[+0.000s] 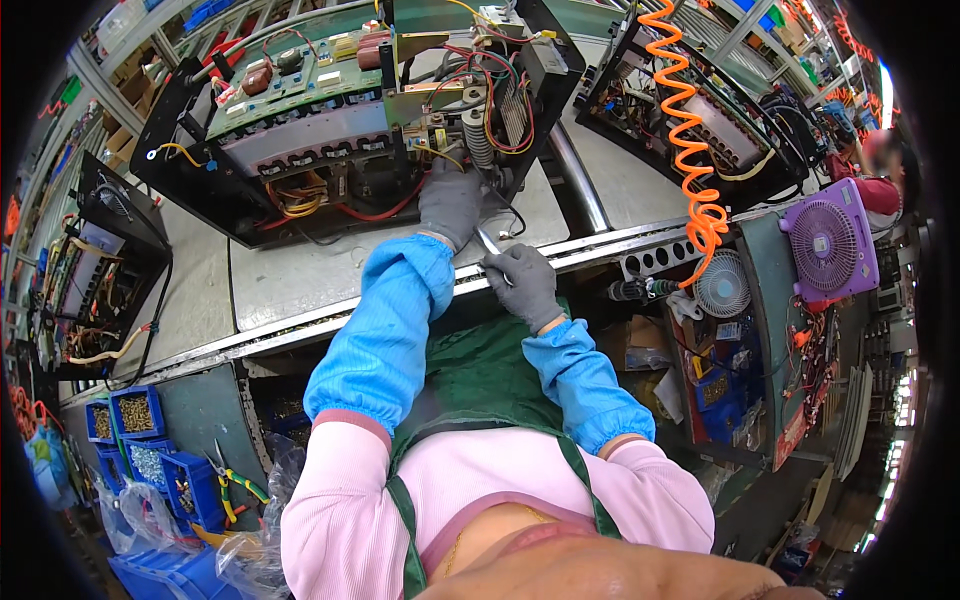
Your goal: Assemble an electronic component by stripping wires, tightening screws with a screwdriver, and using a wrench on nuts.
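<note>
An open black machine chassis (200,190) stands at the far middle, with a green circuit board (300,95), coloured wires and a grey ribbed coil (478,135) in it. My left hand (450,205), in a grey glove, reaches into its front lower right part, just below the coil. Its fingers are bent around something there that I cannot make out. Close by on the right, my gloved right hand (525,280) is closed around a silver wrench-like tool (487,240). The tool slants up toward the chassis beside my left hand; its far end is hidden.
Another open chassis (700,120) stands at right behind an orange coiled hose (690,150); a third (105,250) is at left. Blue bins (140,412) of small parts and green-yellow pliers (235,480) lie lower left. A purple fan (825,240) stands right. A metal rail (300,325) edges the bench.
</note>
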A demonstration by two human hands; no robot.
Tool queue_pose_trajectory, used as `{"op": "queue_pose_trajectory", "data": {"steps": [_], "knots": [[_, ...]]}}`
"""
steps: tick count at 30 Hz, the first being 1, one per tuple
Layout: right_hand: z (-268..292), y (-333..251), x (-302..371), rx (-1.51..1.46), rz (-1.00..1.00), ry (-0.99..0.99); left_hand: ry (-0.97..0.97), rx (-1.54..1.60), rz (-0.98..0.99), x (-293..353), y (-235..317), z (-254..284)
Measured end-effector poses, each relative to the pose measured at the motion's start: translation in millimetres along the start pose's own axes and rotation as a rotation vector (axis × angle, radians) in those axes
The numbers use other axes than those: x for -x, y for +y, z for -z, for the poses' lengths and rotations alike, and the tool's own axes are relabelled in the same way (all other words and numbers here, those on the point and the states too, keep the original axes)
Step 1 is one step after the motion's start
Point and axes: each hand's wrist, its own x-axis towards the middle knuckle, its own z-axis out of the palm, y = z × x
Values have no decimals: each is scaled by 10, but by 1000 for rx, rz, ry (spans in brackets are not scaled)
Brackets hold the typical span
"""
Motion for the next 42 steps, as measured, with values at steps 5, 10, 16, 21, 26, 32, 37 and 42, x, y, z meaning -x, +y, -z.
{"op": "queue_pose_trajectory", "data": {"steps": [5, 10, 16, 21, 26, 32, 37, 42], "knots": [[2, 13, 0, 6, 21, 22, 174, 66, -40, 53, 29, -36], [-6, 28, 5, -2, 18, 7, 126, 98, -8, 28, 49, -3], [27, -20, -8, -14, -5, -18, 70, 60, 63, 3, 74, -49], [-1, 13, 0, -5, -10, -17, 198, 60, -69, 54, 18, -65], [-39, 29, -10, -10, 15, -11, 140, 59, 49, 48, 82, -45], [-28, 22, -6, -4, 29, 12, 300, 42, -80, 56, 7, -140], [-4, 2, -24, -12, 30, 28, 211, 21, -46, -4, 7, -260], [-1, -7, -18, -10, 31, 16, 300, -72, -66, -3, 57, -219]]}}
